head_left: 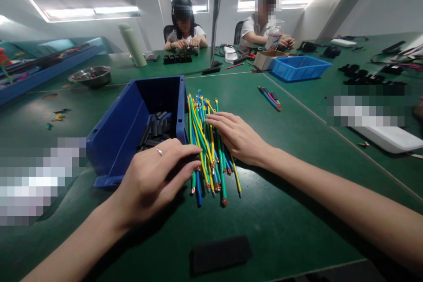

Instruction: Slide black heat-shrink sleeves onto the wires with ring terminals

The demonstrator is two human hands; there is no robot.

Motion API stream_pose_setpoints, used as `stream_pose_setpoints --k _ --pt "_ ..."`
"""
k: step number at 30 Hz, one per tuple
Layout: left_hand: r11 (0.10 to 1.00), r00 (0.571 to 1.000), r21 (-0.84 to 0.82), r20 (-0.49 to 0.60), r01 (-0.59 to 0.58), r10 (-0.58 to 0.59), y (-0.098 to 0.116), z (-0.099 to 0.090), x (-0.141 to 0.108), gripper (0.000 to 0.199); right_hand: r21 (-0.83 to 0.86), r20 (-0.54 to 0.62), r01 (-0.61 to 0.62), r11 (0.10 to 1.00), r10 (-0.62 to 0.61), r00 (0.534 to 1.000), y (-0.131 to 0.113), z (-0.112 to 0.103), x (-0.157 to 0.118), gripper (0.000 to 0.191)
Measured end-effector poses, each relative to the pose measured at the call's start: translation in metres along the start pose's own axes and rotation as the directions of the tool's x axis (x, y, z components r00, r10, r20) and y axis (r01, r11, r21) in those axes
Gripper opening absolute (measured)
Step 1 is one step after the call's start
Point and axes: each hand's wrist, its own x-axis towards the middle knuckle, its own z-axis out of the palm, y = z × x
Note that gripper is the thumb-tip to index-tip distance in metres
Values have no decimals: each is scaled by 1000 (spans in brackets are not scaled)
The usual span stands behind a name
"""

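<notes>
A bundle of cut wires (211,141), yellow, green and blue, lies on the green table, with bare copper showing at many near ends and metal terminals at several far ends. My left hand (158,176) is at the bundle's left side, thumb and index finger curled toward each other around something dark that I cannot make out. My right hand (241,139) rests over the bundle's right side with its fingers stretched out and close together. Beside the wires stands a dark blue bin (112,136) holding short black tubes (158,128), partly hidden behind my left hand.
A black block (221,255) lies near the front edge. A few loose wires (270,98) and a blue tray (301,68) are farther right. A metal bowl (90,76) and a green bottle (132,46) stand back left. Two people sit across the table.
</notes>
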Motion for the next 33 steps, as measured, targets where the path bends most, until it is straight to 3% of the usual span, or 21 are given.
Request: stream_pose_setpoints --k 2,4,12,15,33 --pt "1000 1000 -4 -1 -4 4 -1 0 0 23 0 76 -26 1000 26 997 2 3 -1 48" --pt "1000 1000 -5 -1 -8 8 -2 1 0 23 20 101 -77 997 75 992 5 4 -2 49" --pt "1000 1000 2 -3 -5 5 -2 2 -3 23 87 53 -172 981 168 984 9 -6 1 19" --pt "1000 1000 11 -4 1 0 -2 2 -2 23 90 56 -185 979 180 982 7 -6 1 19" --pt "999 1000 32 11 -16 16 0 1 0 21 56 267 -97 994 78 961 20 -7 -2 49"
